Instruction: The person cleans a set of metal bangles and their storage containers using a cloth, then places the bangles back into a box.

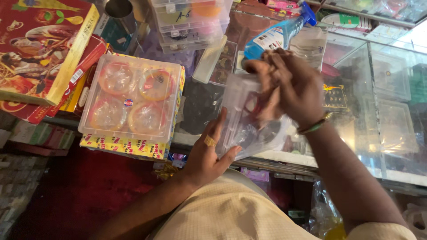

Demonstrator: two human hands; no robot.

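Left hand, at lower centre of the frame, cups the lower left edge of a clear plastic box, fingers spread and a gold ring showing on one; the open palm acts as a support, steadying the box from below. Right hand, just above and right of centre, presses down on the box's top face with fingers bunched together, apparently over a crumpled piece of cloth, though motion blur prevents certainty; a bangle circles its wrist. Held between the two hands, the box sits tilted toward the viewer above the edge of a glass display counter, so its face is turned up to the working hand. Behind the right hand, at upper centre, a blue spray bottle lies slanted on the counter, within easy reach. At centre left, a larger clear box holding four orange-rimmed rings rests on a yellow printed carton, kept flat and apart from the hands. In the upper left, red illustrated cartons are stacked at an angle. At top centre, small clear trays are piled one upon another. Cream-coloured clothing fills the lower centre.
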